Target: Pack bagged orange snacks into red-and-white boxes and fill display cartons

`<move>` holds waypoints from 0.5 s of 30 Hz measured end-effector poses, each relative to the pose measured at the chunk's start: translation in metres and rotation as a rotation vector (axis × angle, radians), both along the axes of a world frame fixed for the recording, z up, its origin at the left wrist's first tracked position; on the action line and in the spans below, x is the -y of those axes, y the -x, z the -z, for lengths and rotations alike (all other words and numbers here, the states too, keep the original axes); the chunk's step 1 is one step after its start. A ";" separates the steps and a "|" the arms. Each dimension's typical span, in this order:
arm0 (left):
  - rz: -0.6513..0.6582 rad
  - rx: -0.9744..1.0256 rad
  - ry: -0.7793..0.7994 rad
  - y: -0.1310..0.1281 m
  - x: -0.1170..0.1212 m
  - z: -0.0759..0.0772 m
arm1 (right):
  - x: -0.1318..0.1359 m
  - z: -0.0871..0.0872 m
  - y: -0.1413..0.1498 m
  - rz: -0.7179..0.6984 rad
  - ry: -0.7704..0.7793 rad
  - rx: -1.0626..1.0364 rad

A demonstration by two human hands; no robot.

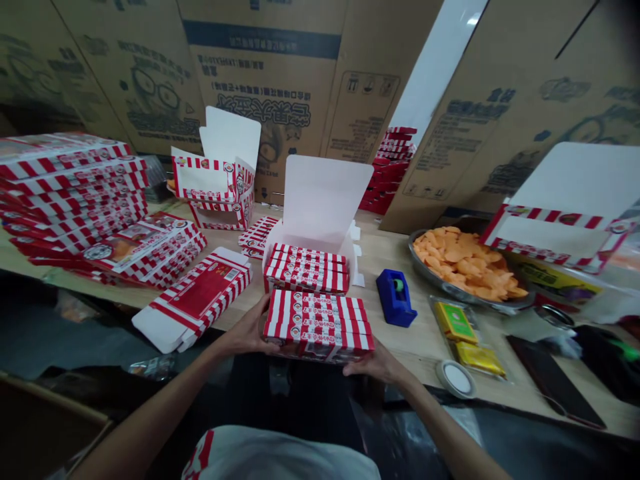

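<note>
Between my two hands is a row of small red-and-white striped boxes, pressed side by side, at the table's front edge. My left hand grips the row's left end, and my right hand closes on its lower right corner. Just behind it stands an open display box with its white lid raised. Several similar small boxes sit inside that one. To the left lies a flat red carton with an open white end flap.
Striped cartons are stacked at the left. Behind them stands another open box. On the right are a blue tape dispenser, a metal bowl of orange pieces, yellow packets, a tape roll and a dark phone-like slab. Large cardboard walls the back.
</note>
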State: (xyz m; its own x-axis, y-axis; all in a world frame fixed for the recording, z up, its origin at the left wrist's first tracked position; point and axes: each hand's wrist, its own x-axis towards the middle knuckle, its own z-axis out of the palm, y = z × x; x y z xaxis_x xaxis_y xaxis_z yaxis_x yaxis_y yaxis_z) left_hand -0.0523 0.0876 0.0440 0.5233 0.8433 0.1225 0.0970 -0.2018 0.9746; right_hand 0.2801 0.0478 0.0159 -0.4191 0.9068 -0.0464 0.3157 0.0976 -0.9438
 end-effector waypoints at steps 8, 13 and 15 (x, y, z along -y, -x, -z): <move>0.013 -0.040 -0.002 -0.006 0.004 -0.011 | -0.013 -0.048 -0.013 -0.054 -0.102 0.218; -0.050 -0.234 -0.227 0.002 0.036 -0.062 | 0.016 -0.093 -0.012 -0.084 -0.163 0.352; -0.096 -0.293 -0.315 0.009 0.038 -0.095 | 0.019 -0.126 -0.013 -0.091 -0.248 0.428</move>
